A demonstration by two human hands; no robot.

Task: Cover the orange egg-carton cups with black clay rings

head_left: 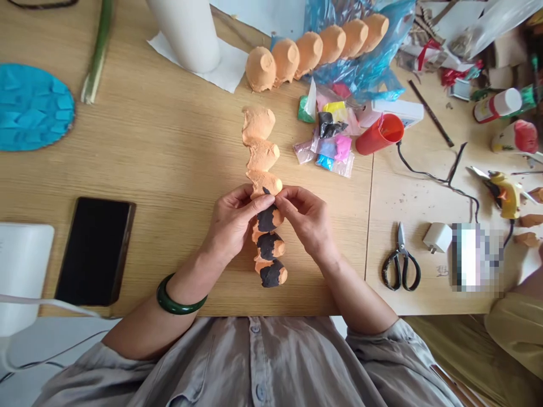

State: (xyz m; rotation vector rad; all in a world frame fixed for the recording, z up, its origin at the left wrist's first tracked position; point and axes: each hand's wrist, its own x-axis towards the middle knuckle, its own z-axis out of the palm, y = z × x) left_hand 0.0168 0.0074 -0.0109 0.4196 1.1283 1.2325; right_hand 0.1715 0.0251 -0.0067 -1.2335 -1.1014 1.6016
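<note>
An orange strip of egg-carton cups [259, 154] lies lengthwise before me on the table. Its nearer cups carry black clay patches [268, 247], and a small bit of black also shows on the cup between my fingers. My left hand [233, 217] is closed on the strip's left side, its thumb reaching across the cup. From the other side my right hand [306, 217] pinches the same cup, thumb and forefinger at its tip. The fingertips of both hands almost meet there. Whatever lies under them is hidden.
Behind stand a second orange egg-carton strip [309, 52] and a white roll [186, 34]. Small bags of coloured clay [333, 127], a red cup [379, 134], scissors [401, 260] and a glue gun [503, 192] lie rightward. A phone [97, 251] rests left. Another person sits at right.
</note>
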